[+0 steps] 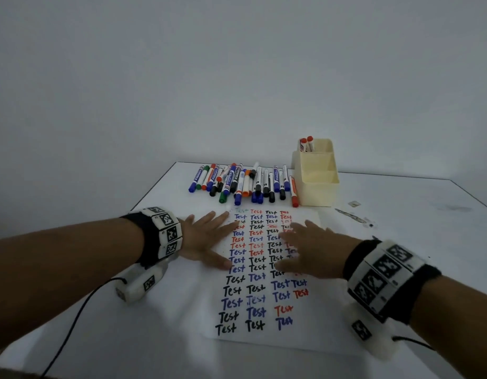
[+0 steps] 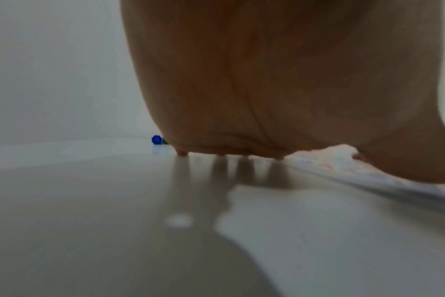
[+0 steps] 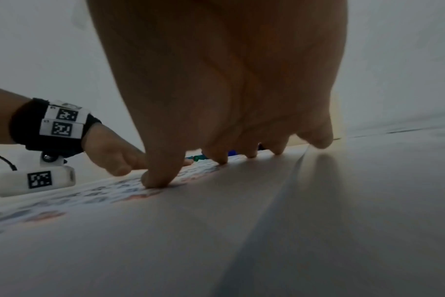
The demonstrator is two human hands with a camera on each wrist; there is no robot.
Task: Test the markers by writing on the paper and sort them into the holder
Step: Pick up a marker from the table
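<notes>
Both hands [image 3: 216, 90] flat on paper [image 3: 165, 231].

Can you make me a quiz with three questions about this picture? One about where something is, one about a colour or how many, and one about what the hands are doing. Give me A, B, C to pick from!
1. Where does the cream holder stand?
A. Right of the marker pile
B. On top of the paper
C. Left of the marker pile

2. What colour are the caps of the two markers in the holder?
A. Green
B. Red
C. Black

3. What are the left hand and right hand doing?
A. Each grips a marker
B. Both lift the holder
C. Both lie flat on the paper, fingers spread

Answers:
1. A, the holder stands at the right end of the pile, beyond the paper.
2. B, two red caps poke out of its back compartment.
3. C, the head view shows straight fingers on the sheet and no marker held.
</notes>
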